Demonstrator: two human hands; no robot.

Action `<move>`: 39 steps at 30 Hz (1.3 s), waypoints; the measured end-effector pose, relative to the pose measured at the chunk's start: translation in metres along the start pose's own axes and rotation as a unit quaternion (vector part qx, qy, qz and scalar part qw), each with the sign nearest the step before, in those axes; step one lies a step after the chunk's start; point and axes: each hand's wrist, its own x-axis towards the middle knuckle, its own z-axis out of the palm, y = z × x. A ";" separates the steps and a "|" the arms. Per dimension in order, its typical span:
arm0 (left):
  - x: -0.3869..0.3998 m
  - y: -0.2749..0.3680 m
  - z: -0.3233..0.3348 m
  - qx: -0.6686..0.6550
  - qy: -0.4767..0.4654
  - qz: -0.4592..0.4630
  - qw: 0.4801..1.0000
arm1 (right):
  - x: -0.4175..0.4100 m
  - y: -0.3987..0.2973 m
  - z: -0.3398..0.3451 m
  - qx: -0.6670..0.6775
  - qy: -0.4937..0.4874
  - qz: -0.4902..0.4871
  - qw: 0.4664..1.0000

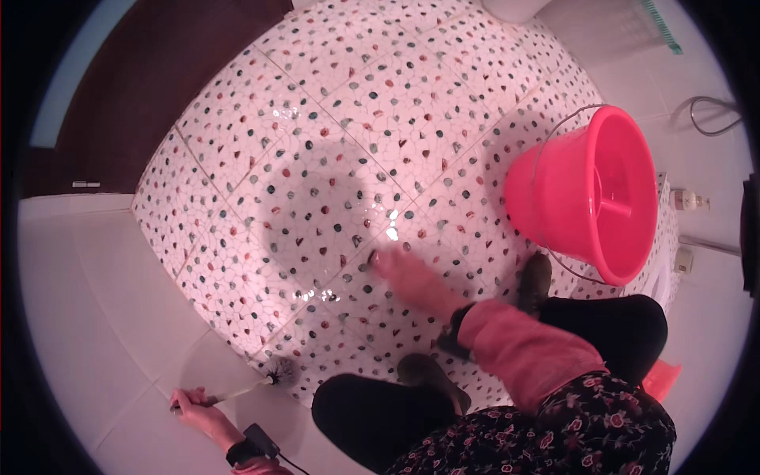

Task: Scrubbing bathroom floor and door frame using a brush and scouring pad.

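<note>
My left hand [200, 409] grips the pale handle of a round bristle brush, seemingly a toilet brush [279, 373]; its dark head is beside the floor's edge at the lower left wall. My right hand [409, 276] is stretched over the pebble-patterned tile floor [392, 172], blurred, fingers pointing left. A small dark spot shows at its fingertips; whether it is a held thing or part of the floor pattern, I cannot tell. Bright glints lie on the floor near that hand. A pink plastic bucket [552, 190] with a wire handle is to the right, its inside visible.
A dark brown door [160, 77] is at the upper left, and white tiled walls [101, 285] border the floor. At the right are a pump bottle [689, 200] and a metal bar [709, 245]. An orange-red plastic thing [662, 380] is behind my knee.
</note>
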 end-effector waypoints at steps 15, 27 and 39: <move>-0.142 0.063 0.080 0.212 -0.620 0.403 0.639 | -0.125 0.022 -0.014 0.089 -0.115 -0.082 0.986; -0.162 0.050 0.071 0.182 -0.550 0.318 0.751 | -0.046 0.094 -0.013 -0.199 0.027 0.141 0.970; -0.181 0.065 0.069 0.171 -0.563 0.296 0.752 | 0.152 0.113 -0.019 -0.172 0.183 0.063 0.966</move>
